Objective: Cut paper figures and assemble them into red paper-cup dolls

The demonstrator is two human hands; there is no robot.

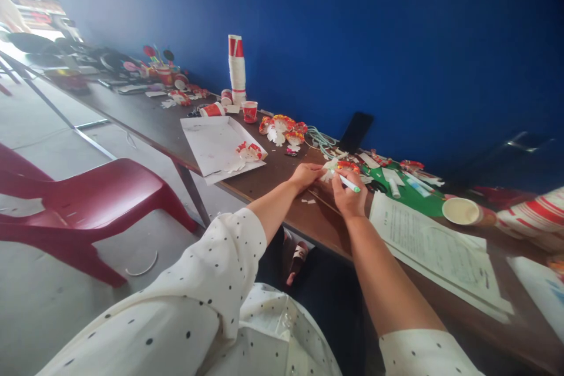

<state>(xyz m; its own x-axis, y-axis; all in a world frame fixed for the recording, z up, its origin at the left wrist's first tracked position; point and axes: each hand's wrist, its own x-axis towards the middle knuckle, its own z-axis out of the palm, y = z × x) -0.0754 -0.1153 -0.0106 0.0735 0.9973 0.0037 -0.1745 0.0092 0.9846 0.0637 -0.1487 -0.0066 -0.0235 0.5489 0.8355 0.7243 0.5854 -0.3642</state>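
In my right hand (350, 195) is a white marker pen with a green end (349, 183), its tip pointing up and left. My left hand (307, 176) is closed on the edge of a cut paper-cup piece (329, 169), which has white petal-like flaps and red and yellow printing. The pen tip meets or hovers just over the white part; I cannot tell which. My fingers hide some of the piece. Small paper scraps (308, 201) lie on the brown table (282, 179) below my hands.
More cut cup pieces (282, 129) lie beyond my hands. A white tray (207, 141) is at left, a tall cup stack (237, 70) behind it. A dark phone (356, 131) leans on the blue wall. Printed sheets (436, 252) and a cup (460, 211) are at right, a red chair (101, 200) at left.
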